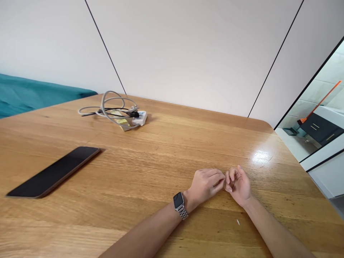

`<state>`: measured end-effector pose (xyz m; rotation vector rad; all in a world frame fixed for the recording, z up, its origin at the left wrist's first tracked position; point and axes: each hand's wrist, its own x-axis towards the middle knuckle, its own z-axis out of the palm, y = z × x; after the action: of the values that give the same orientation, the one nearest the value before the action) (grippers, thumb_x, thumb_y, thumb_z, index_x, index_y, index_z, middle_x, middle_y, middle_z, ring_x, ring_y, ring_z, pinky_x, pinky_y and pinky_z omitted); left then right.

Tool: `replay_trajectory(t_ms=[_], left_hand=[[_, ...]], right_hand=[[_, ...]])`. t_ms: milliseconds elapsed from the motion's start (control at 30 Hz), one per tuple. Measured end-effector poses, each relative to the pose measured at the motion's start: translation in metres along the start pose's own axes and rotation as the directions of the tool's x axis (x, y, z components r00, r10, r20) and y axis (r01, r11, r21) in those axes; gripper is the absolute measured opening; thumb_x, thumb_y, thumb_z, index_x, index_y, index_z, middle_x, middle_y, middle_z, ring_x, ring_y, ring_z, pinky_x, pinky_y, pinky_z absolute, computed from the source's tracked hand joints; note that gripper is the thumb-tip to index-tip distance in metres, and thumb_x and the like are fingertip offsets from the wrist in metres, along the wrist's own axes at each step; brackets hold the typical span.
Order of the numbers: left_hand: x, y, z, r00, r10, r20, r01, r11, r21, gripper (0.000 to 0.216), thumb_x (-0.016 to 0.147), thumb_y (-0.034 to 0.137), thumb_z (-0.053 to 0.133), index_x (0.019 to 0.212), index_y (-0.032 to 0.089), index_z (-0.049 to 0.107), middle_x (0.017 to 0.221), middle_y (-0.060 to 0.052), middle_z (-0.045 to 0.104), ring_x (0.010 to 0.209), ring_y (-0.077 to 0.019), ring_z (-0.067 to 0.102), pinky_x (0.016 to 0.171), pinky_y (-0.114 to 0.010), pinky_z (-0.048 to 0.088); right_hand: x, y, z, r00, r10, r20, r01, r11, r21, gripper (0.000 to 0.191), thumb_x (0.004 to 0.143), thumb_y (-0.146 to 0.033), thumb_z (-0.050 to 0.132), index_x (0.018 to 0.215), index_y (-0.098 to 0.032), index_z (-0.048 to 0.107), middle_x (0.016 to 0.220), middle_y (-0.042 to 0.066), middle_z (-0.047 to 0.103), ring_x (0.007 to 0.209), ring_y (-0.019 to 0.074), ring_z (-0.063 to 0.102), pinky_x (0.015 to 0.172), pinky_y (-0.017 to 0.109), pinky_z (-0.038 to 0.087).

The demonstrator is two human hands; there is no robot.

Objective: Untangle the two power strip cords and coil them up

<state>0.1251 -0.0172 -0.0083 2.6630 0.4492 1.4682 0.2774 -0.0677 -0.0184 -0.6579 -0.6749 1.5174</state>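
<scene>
My left hand (pixel 205 184) rests on the wooden table (pixel 150 161), fingers curled and pinched toward the right hand; a watch with a metal band (pixel 179 205) sits on its wrist. My right hand (pixel 239 186) lies beside it, fingers curled inward, fingertips meeting those of the left. Whatever is between the fingertips is too small to make out. A tiny white speck (pixel 238 222) lies on the table near my right forearm.
A dark phone (pixel 55 172) lies face up at the left. A white power strip with tangled grey cables (pixel 118 113) sits at the far side. A teal cloth (pixel 32 95) is behind the table's left. The table's right edge borders a doorway.
</scene>
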Motion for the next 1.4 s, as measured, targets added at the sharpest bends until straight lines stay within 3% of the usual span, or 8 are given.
replay_trajectory(t_ms=[500, 900, 1400], left_hand=[[0.0024, 0.0031, -0.0013, 1.000, 0.003, -0.023, -0.002, 1.000, 0.030, 0.015, 0.082, 0.012, 0.054, 0.069, 0.018, 0.058, 0.064, 0.003, 0.066, 0.052, -0.0065, 0.055, 0.052, -0.019, 0.039], [0.0027, 0.0022, -0.0030, 0.999, -0.020, -0.037, 0.021, 0.999, 0.024, 0.013, 0.082, 0.012, 0.053, 0.071, 0.018, 0.058, 0.065, 0.002, 0.066, 0.054, -0.0065, 0.056, 0.053, -0.018, 0.040], [0.0008, 0.0012, 0.0003, 0.999, 0.040, -0.018, -0.040, 0.999, 0.011, 0.014, 0.086, 0.015, 0.055, 0.074, 0.018, 0.062, 0.064, 0.004, 0.065, 0.052, -0.0060, 0.055, 0.052, -0.019, 0.040]], right_hand=[[-0.0030, -0.0013, 0.0078, 1.000, 0.004, 0.011, -0.005, 0.999, 0.039, 0.052, 0.079, -0.057, 0.062, 0.050, -0.017, 0.051, 0.052, -0.001, 0.056, 0.036, 0.0086, 0.049, 0.038, 0.020, 0.033], [-0.0016, -0.0005, 0.0035, 1.000, -0.010, 0.010, 0.009, 0.999, 0.044, 0.051, 0.082, -0.057, 0.059, 0.051, -0.017, 0.047, 0.049, -0.003, 0.050, 0.035, 0.0076, 0.044, 0.039, 0.020, 0.031], [-0.0019, -0.0011, 0.0049, 1.000, -0.007, 0.004, 0.007, 1.000, 0.016, 0.051, 0.080, -0.057, 0.061, 0.050, -0.017, 0.048, 0.051, -0.003, 0.051, 0.035, 0.0074, 0.045, 0.039, 0.020, 0.031]])
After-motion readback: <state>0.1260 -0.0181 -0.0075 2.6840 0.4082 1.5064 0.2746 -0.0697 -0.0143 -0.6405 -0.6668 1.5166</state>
